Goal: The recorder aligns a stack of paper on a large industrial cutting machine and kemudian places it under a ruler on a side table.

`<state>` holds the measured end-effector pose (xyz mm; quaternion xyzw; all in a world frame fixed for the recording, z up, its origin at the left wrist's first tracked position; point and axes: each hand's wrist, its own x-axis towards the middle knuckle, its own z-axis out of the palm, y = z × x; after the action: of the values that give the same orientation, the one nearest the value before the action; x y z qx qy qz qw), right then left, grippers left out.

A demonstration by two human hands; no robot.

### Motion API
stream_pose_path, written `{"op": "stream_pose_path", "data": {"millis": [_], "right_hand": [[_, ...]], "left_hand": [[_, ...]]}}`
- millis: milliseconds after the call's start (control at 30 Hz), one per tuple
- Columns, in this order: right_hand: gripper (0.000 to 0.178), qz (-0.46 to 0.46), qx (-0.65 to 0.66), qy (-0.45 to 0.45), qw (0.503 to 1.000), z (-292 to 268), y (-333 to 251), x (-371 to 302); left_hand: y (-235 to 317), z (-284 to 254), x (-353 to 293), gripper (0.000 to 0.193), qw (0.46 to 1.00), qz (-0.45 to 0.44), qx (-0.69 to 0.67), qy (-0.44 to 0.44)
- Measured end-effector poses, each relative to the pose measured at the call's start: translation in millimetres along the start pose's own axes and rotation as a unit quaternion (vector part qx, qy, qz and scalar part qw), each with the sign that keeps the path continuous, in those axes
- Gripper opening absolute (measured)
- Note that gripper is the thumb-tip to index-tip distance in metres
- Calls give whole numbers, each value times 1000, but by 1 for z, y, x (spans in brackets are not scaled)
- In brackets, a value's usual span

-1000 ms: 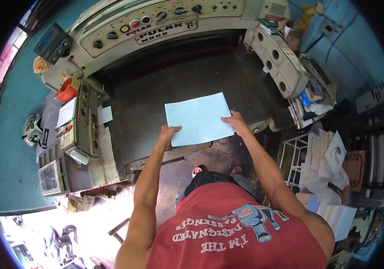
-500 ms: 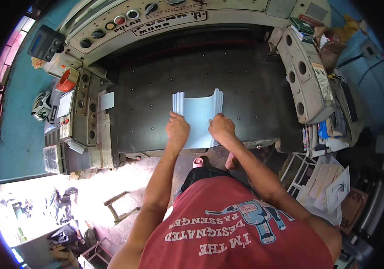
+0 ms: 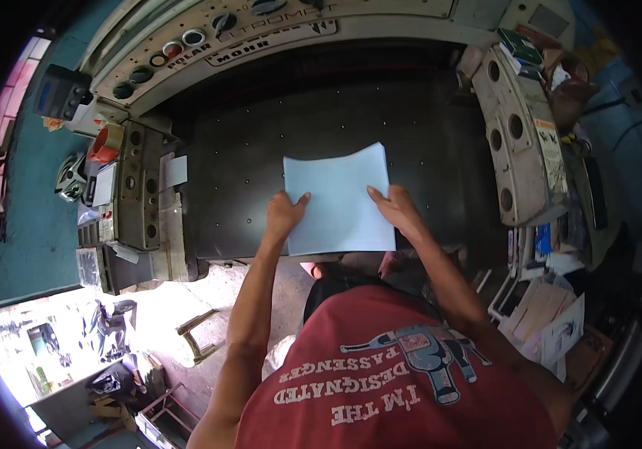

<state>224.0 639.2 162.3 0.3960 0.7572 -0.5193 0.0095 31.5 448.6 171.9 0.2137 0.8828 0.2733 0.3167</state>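
Observation:
A stack of pale blue paper sheets point(image 3: 338, 196) is held flat over the dark metal table point(image 3: 238, 172) of a large paper-cutting machine. My left hand point(image 3: 285, 212) grips the stack's left edge, thumb on top. My right hand point(image 3: 396, 211) grips its right edge, thumb on top as well. The stack's near edge hangs over the table's front edge.
The machine's control panel point(image 3: 208, 37) with round knobs runs along the back. A grey side arm with holes point(image 3: 519, 135) stands at right, a side shelf with an orange tape roll point(image 3: 104, 144) at left. Stacks of paper point(image 3: 545, 314) sit at lower right.
Half a second ago both hands bent the stack so its side edges curled up; now the stack lies flat again and my hands have moved apart to its left and right edges.

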Motion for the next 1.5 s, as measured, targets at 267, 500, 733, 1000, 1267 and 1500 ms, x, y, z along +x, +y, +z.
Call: {"op": "stream_pose_path", "data": {"millis": [267, 500, 733, 1000, 1267, 1500], "right_hand": [[38, 77, -177, 134, 972, 16, -24, 18], [36, -156, 218, 62, 962, -16, -25, -25], [57, -180, 299, 7, 937, 12, -13, -69], [53, -255, 213, 153, 931, 23, -23, -15], [55, -243, 244, 177, 922, 2, -42, -21], [41, -254, 150, 165, 941, 3, -20, 4]], "left_hand": [[-11, 14, 30, 40, 970, 73, 185, 141], [-21, -66, 1, 29, 929, 122, -350, -9], [-53, -72, -45, 46, 909, 233, -345, -35], [-45, -44, 7, 35, 910, 298, -270, 102], [-21, -57, 8, 65, 865, 302, -398, 38], [-44, -38, 37, 45, 875, 329, -342, 95]]}}
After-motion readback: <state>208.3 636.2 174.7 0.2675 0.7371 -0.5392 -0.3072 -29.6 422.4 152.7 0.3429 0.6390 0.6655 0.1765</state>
